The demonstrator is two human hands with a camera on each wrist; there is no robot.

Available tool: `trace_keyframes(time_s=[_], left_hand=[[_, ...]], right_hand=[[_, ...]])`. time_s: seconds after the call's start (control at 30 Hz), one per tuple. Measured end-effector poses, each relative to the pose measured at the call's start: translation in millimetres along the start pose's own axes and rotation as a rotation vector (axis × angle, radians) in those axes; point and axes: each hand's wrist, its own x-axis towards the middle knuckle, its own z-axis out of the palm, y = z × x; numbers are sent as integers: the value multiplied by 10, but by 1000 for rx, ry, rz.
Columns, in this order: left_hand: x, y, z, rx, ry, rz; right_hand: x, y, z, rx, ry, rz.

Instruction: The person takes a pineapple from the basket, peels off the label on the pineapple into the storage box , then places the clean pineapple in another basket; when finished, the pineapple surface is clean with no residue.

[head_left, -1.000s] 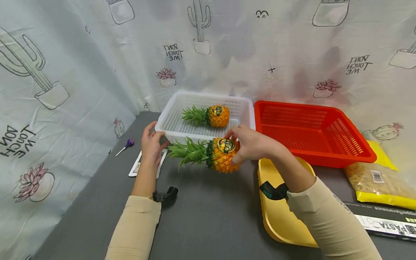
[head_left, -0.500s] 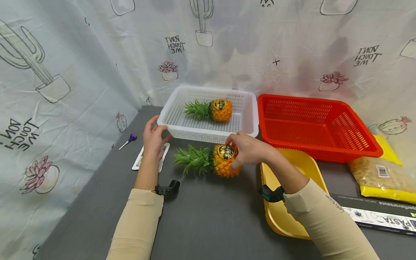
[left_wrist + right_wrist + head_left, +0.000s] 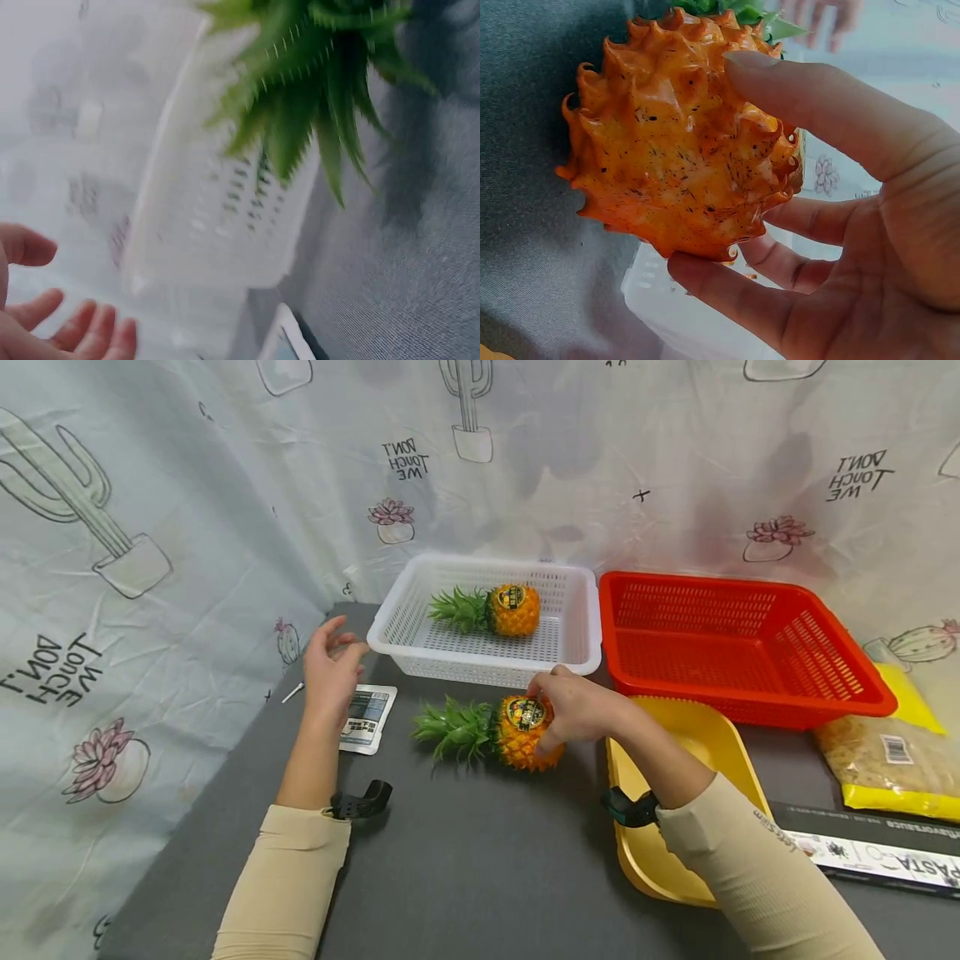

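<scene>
My right hand grips a small orange pineapple by its fruit end, thumb on one side and fingers around the other. Its green leaves point left, in front of the white basket. Inside that basket lies a second pineapple, also with leaves to the left. My left hand holds nothing and is raised just left of the basket's near corner, fingers loosely bent. Below and right of it lies a small white packet with printed text, partly covered by the hand.
A red basket stands right of the white one. In front of it is a yellow tray, partly under my right forearm. Farther right lie a yellow-edged bag and a long pasta box. A lollipop stick shows beside my left hand.
My left hand has left the white basket's corner and moved left, uncovering more of the packet and covering the lollipop's head. My right hand has lowered the pineapple toward the table.
</scene>
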Motion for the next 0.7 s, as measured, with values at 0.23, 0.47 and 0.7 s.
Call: trace_keyframes(time_s=[0.23, 0.47, 0.7], left_hand=[[-336, 161, 211, 166, -255, 340], [-608, 297, 584, 674, -736, 585], [-602, 331, 875, 878, -850, 633]], right_hand=[[-19, -56, -3, -16, 0, 10], [-32, -70, 23, -19, 23, 5], [-55, -51, 63, -14, 34, 1]])
